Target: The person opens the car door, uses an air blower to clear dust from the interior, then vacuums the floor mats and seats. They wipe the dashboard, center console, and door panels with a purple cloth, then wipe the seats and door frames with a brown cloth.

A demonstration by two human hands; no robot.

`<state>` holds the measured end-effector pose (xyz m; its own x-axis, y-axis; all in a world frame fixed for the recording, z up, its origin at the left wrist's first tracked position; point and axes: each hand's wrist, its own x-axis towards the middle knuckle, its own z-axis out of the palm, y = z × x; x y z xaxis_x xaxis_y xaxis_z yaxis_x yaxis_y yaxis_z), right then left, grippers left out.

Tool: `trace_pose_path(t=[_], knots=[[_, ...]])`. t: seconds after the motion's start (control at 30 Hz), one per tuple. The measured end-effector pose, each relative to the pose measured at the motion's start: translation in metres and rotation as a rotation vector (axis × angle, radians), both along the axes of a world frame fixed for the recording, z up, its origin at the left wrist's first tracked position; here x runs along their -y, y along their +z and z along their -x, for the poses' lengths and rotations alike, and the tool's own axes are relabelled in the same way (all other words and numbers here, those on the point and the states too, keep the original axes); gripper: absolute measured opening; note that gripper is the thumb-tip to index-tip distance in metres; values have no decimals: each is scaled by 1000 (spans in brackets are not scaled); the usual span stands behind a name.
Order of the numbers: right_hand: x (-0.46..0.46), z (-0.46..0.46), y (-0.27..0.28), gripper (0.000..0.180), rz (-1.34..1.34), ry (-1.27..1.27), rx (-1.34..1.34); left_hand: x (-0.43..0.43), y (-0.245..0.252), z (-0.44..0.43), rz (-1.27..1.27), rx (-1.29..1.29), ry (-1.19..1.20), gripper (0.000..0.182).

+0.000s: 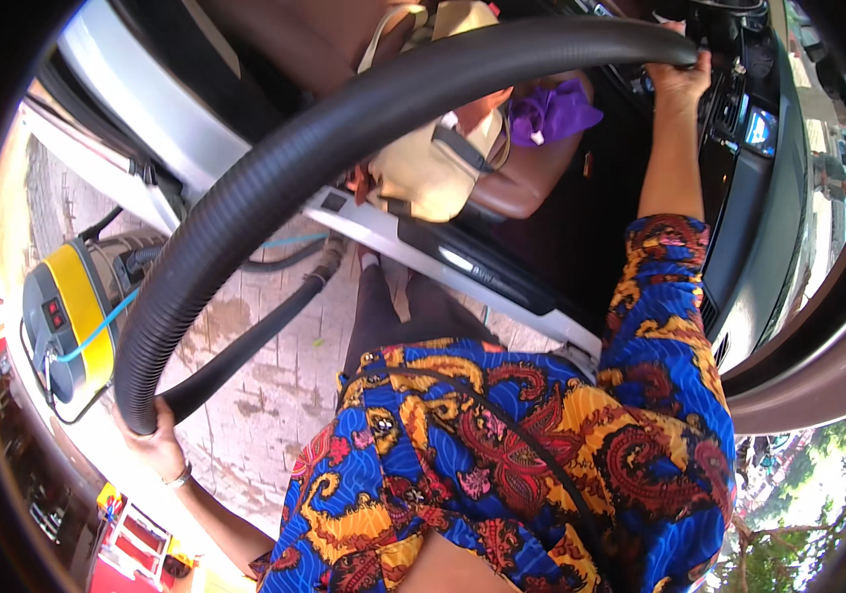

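Observation:
A thick black ribbed vacuum hose arches across the view. My right hand grips its upper end inside the car, close to the dashboard and gear console. At the lower left, my left hand is closed around a lower stretch of the same hose, outside the car, with a bracelet on the wrist. The hose's tip near the console is hard to make out. On the car seat lie a beige bag with straps and a purple cloth, both partly behind the hose.
A yellow and grey vacuum cleaner stands on the paved ground at the left. The metallic door sill runs between my legs and the seat. The dashboard is at right, the open door at upper left.

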<state>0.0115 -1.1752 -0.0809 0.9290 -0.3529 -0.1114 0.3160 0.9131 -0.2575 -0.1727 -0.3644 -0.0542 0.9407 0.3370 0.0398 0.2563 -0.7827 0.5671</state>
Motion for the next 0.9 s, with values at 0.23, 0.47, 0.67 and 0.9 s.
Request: trace_pose_path(t=[0.23,0.47,0.67,0.9], knots=[[-186,146,-54,35,-156,20,-233,-194,-43,92,-263,392,242,31],[-343,227,-52,33,-282,68,-880,-315,-83,118,-51,603,778,35],[-399,198,-97,43,-315,569,-1023,-328,-79,113,142,961,827,32],[-522,44,-77,37,-215,1068,-928,-288,27,149,-418,595,1004,79]])
